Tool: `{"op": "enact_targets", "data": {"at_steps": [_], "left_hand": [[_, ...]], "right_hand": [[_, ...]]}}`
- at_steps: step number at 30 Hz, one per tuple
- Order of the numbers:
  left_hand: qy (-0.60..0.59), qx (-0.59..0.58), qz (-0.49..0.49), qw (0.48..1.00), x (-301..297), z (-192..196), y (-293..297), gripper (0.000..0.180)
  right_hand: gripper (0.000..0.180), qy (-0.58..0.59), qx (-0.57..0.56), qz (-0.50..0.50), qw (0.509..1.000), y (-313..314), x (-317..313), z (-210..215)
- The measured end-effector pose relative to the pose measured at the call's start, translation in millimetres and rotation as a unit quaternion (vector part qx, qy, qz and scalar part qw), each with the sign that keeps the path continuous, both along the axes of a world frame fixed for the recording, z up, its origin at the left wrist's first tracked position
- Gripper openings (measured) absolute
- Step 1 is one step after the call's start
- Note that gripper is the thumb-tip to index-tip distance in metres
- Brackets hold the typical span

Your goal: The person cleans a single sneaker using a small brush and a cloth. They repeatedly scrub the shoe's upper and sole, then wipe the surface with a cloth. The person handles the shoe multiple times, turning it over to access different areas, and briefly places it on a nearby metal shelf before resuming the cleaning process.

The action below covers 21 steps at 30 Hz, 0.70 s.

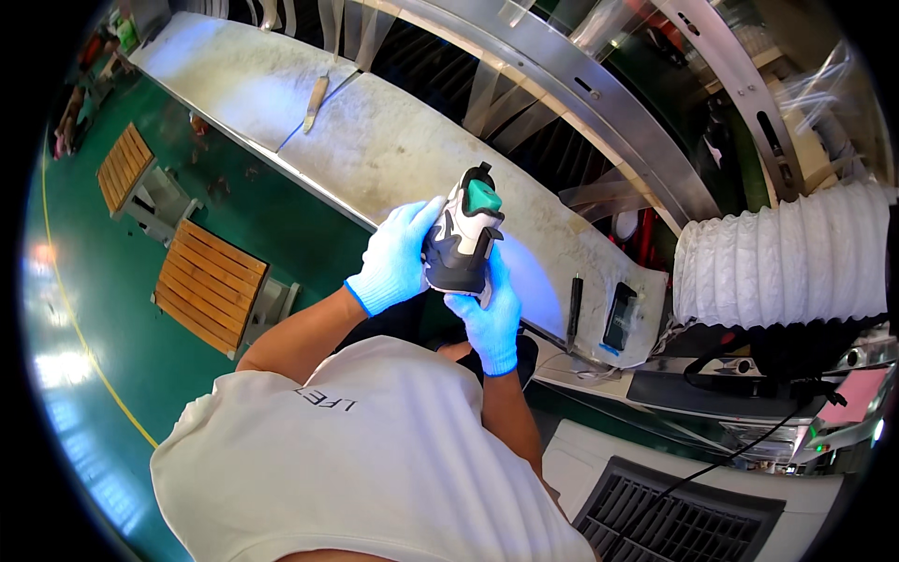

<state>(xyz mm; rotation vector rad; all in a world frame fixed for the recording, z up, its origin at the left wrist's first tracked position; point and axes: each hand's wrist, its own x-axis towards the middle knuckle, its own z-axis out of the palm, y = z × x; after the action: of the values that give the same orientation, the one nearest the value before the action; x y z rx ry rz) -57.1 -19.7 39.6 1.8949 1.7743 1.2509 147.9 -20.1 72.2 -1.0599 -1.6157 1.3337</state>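
A black and white sneaker (453,251) is held up in front of my chest, over the near edge of the long pale workbench (403,140). Inside its opening sits a teal-green shoe last (482,196). My left hand (397,258), in a white knitted glove with a blue cuff, is closed on the shoe's left side. My right hand (493,314), gloved alike, grips it from the right and below; the shoe hides part of its fingers. Farther left on the bench lies a slim tool with a tan handle (316,101), too small to name surely.
A black pen-like stick (575,309) and a dark phone-like device (620,317) lie at the bench's right end. Beside them is a ribbed white duct (782,258). A metal-framed machine with clear strips (496,98) borders the far side. Two slatted wooden stools (211,288) stand left.
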Motion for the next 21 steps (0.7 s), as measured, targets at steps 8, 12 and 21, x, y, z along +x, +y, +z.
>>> {"op": "enact_targets", "data": {"at_steps": [8, 12, 21], "left_hand": [[0.090, 0.052, -0.028, 0.994, 25.7, 0.3, 1.1, 0.093], [0.153, 0.045, -0.044, 0.986, 36.6, 2.3, -4.3, 0.093], [-0.083, 0.043, -0.203, 0.975, 3.3, 12.6, 25.2, 0.070]], "right_hand": [[0.090, -0.015, -0.023, -0.176, 0.984, -27.8, -12.4, 0.7], [0.082, -0.068, -0.016, -0.252, 0.965, -25.4, -1.3, -23.0], [0.065, 0.085, -0.076, -0.268, 0.957, -18.9, 32.3, -43.5]]}}
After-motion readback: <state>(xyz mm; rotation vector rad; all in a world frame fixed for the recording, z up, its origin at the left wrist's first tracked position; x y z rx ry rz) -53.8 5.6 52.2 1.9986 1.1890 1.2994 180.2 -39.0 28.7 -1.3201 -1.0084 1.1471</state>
